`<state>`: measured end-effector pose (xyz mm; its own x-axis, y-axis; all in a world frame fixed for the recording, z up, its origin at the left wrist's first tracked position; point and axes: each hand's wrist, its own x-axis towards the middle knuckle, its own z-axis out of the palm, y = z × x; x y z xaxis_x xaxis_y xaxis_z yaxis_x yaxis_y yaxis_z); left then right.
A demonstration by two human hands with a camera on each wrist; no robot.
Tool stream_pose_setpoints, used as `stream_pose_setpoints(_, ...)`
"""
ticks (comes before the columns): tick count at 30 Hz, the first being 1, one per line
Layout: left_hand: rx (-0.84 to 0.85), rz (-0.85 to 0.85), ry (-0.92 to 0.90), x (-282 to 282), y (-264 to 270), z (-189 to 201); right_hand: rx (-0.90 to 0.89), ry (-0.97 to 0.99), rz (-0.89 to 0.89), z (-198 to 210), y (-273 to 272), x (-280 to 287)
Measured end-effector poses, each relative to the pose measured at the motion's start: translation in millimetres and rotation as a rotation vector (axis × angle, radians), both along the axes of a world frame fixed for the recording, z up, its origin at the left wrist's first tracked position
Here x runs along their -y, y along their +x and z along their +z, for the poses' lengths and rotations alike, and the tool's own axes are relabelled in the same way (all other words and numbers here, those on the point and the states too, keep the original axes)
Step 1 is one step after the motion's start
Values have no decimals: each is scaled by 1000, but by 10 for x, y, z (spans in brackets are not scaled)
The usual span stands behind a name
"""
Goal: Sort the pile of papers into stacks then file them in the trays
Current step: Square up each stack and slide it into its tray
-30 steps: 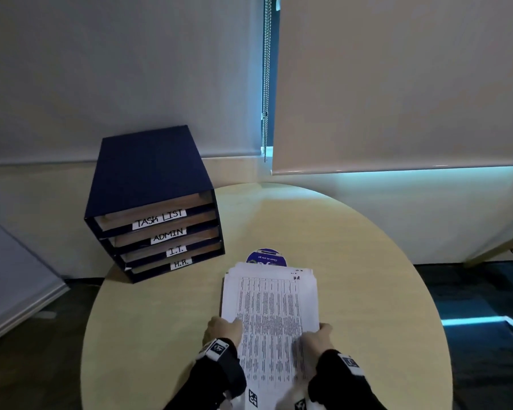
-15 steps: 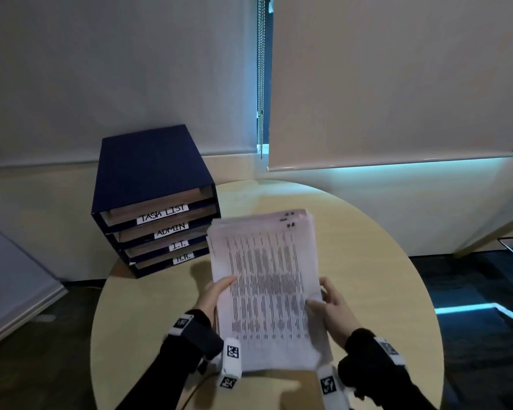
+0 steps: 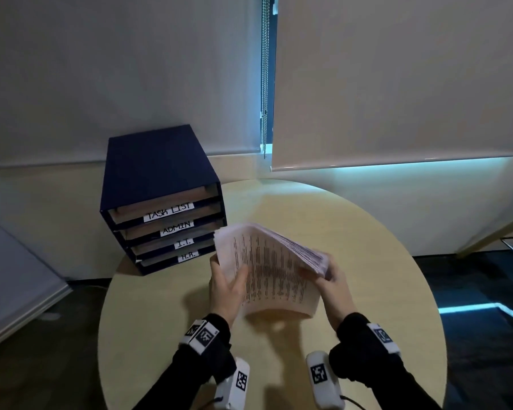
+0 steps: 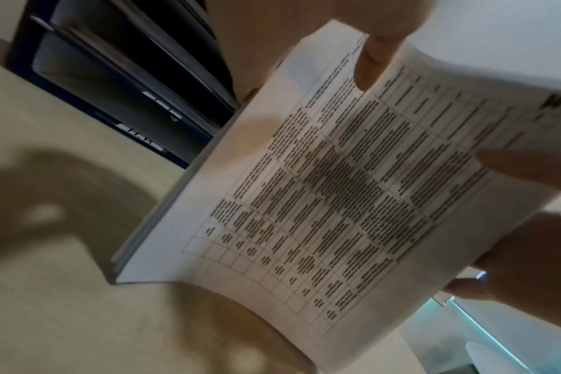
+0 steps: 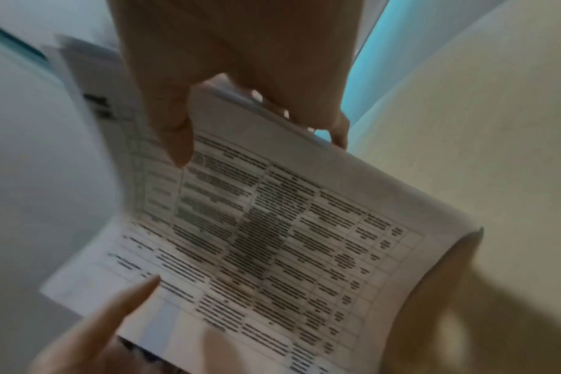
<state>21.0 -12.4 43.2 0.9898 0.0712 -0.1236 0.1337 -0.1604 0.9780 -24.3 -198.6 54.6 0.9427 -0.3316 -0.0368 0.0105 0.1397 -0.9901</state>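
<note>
- Both hands are up off the round table (image 3: 148, 315), and the stack of papers (image 3: 273, 273) is in the air between them, printed tables facing up.
- The left hand (image 3: 225, 288) grips the stack's left edge, thumb laid over the top sheet and fingers tucked beneath.
- The right hand (image 3: 335, 287) clamps the right edge, thumb on top of the page, fingers curled under; on that side the sheets fan apart.
- The stack bows, its near edge sagging toward the tabletop without touching it.
- Just beyond and to the left stands the dark blue tray unit (image 3: 160, 184) at the table's far-left edge, four slots labelled TASK LIST, ADMIN, I.T. and H.R. from top to bottom.
- Behind it all hang the window blinds (image 3: 397, 84), with a bead chain (image 3: 265, 72) between them.
</note>
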Motion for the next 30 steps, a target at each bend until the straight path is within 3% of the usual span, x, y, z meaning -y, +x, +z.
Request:
stream_pose_setpoints(3,-4,24,-43,-65,109,-42,107,-57,-125,66,32,-37)
stream_pose_setpoints(6,-1,21,-55,-89,115,-45,227,-530,-243,145,38,-58)
stream_pose_setpoints(8,45,26,-59,-82,98,-77,307,-781,-228,154,7,-28)
stream_pose_setpoints(13,62,22,-86,-54,72,-169,226,-1074,-174,219,-37,20)
stream_pose_setpoints(20,-20,20,-9,10,75,-243,172,-1052,-65,236,-21,3)
stream_pose_setpoints(22,44,-15,83,13,86,-193,88,-1108,-110,335,2,26)
stream_pose_setpoints(24,113,-105,177,18,108,-102,-13,-1310,-214,497,29,35)
stream_pose_setpoints(26,246,-206,316,35,153,20,-65,-1411,-128,689,87,34)
stream_pose_setpoints(28,396,-323,479,82,183,207,-102,-1302,90,869,174,33)
stream_pose_setpoints(30,521,-394,607,126,177,391,-79,-1104,159,974,279,52)
